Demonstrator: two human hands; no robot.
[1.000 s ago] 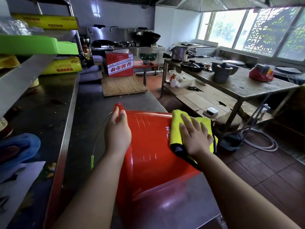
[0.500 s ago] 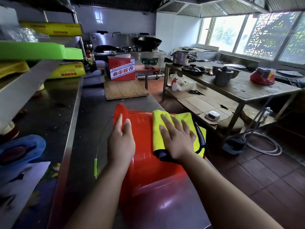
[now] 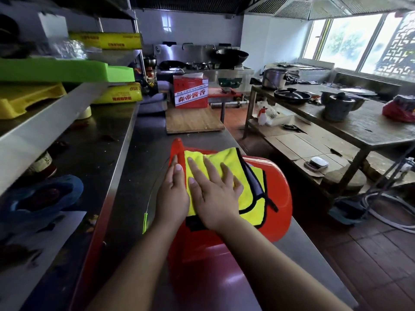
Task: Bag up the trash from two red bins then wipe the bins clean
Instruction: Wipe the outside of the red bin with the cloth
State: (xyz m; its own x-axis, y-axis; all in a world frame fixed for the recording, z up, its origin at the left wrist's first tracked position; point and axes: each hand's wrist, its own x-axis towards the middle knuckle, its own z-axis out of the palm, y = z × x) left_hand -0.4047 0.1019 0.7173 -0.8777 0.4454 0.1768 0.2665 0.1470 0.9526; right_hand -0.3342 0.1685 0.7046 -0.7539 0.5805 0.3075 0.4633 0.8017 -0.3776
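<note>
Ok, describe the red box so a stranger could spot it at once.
Follow the long steel counter away from the red bin to the wooden board at its far end. The box stands at that board's far edge. It is the only red carton there, with a white band of red characters across its front.

This is a commercial restaurant kitchen. A long stainless steel surface (image 3: 143,140) runs toward a steel wok range (image 3: 186,52) carrying a large black wok (image 3: 232,55), under a louvred metal extraction hood (image 3: 280,6). A steel stockpot (image 3: 274,78) and a black lidded pan (image 3: 292,95) stand on a worn wooden work table (image 3: 359,122). A thick rectangular wooden chopping board (image 3: 193,121) lies on the surface, and yellow cling-wrap boxes (image 3: 107,40) sit on steel shelving
</note>
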